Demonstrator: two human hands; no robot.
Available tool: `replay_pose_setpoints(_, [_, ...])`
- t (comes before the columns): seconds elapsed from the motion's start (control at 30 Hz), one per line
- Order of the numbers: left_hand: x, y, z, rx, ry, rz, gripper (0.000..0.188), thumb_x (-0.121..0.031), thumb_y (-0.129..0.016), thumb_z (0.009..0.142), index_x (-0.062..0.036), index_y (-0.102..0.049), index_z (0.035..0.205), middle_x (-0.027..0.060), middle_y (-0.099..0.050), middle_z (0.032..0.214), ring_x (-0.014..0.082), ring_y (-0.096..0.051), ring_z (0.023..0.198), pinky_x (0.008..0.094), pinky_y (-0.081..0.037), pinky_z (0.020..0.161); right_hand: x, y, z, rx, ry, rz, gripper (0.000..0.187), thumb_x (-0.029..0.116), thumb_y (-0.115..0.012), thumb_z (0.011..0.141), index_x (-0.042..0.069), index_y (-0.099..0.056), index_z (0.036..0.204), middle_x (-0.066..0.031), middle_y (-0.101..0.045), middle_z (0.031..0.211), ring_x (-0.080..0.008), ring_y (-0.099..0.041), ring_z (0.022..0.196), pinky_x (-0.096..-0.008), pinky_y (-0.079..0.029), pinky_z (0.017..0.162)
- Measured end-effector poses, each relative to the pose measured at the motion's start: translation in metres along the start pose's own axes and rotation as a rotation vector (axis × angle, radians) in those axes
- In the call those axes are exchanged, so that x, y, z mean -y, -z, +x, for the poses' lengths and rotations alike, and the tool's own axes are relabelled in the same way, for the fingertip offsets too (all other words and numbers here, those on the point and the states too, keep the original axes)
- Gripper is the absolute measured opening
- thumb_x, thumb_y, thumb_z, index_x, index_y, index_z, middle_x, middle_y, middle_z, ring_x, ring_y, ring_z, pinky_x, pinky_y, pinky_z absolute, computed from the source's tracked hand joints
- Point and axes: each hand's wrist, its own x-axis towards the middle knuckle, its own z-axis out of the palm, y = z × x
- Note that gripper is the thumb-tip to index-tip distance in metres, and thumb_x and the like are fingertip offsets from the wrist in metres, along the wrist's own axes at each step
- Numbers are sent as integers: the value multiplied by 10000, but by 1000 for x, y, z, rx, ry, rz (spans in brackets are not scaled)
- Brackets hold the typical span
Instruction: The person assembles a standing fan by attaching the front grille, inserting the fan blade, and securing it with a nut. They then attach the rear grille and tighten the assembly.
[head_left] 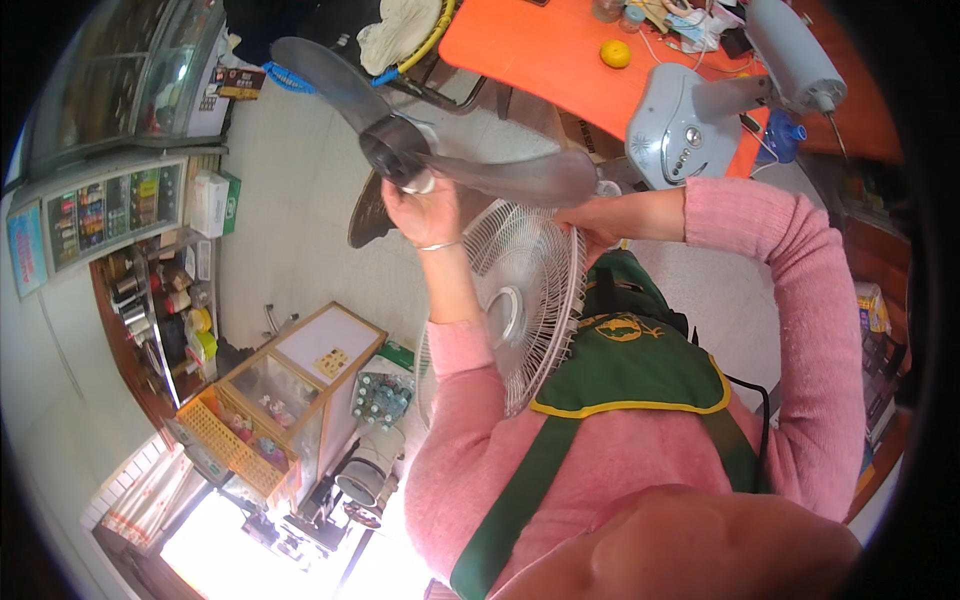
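My left hand (425, 212) is closed on the hub of a dark grey fan blade (520, 177), holding it up over the floor. One blade points to the upper left, another to the right, and a third hangs below the hub. My right hand (598, 218) grips the upper rim of a white wire fan guard (535, 270), which stands tilted against my front. Its fingers are partly hidden behind the rim. Beyond my right forearm is the grey-blue fan base (665, 125) with its buttons. The motor housing (790, 45) tilts at the upper right, its bare shaft pointing down.
An orange table (540, 50) ahead holds a yellow fruit (615, 53), jars and loose clutter. A yellow-rimmed round chair (405, 40) stands to its left. At lower left are a wooden cabinet (330, 345) with an orange basket (235, 440) and a pack of bottles (383, 398).
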Motion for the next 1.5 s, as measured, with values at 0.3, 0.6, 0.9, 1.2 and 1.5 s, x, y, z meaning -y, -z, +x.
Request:
replay_pose_setpoints(0.3, [-107, -2, -1, -13, -143, 108, 286, -161, -469, 876, -11, -575, 1095, 117, -611, 1135, 250, -559, 1071, 400, -429, 934, -35, 30, 106, -442, 392, -84, 346, 38, -452, 698, -60, -464, 1030, -183, -580, 760, -316, -612, 537, -466, -543, 460])
replay_pose_setpoints(0.6, [-120, 89, -93, -368, -334, 160, 305, -145, -476, 880, 1, -568, 1131, 114, -600, 1173, 234, -549, 1112, 377, -410, 986, -80, 116, 236, -495, 594, -110, 480, 56, -521, 799, 3, -363, 1249, -138, -582, 923, -204, -602, 672, -318, -513, 551])
replay_pose_setpoints(0.9, [-82, 135, -154, -345, -229, 108, 394, -97, -594, 785, 32, -543, 1154, 153, -580, 1171, 266, -532, 1102, 367, -441, 944, -141, 171, 359, -492, 650, 305, 613, 44, -610, 749, 48, -386, 1320, -120, -612, 896, -195, -600, 734, -342, -499, 608])
replay_pose_setpoints(1.2, [-21, 165, -168, -341, -100, -31, 383, -49, -570, 795, 20, -502, 1166, 165, -540, 1177, 244, -521, 1103, 349, -453, 930, -133, 255, 457, -905, 888, 319, 383, 124, -568, 766, -6, -527, 1124, -172, -634, 1021, -313, -595, 982, -370, -451, 845])
replay_pose_setpoints(1.5, [56, 211, -218, -549, -183, 28, 360, -58, -522, 802, 52, -508, 1145, 200, -574, 1129, 231, -592, 997, 303, -501, 857, -107, 306, 469, -658, 790, 7, 551, 111, -616, 736, -25, -444, 1242, -172, -566, 1190, -247, -571, 1055, -319, -453, 847])
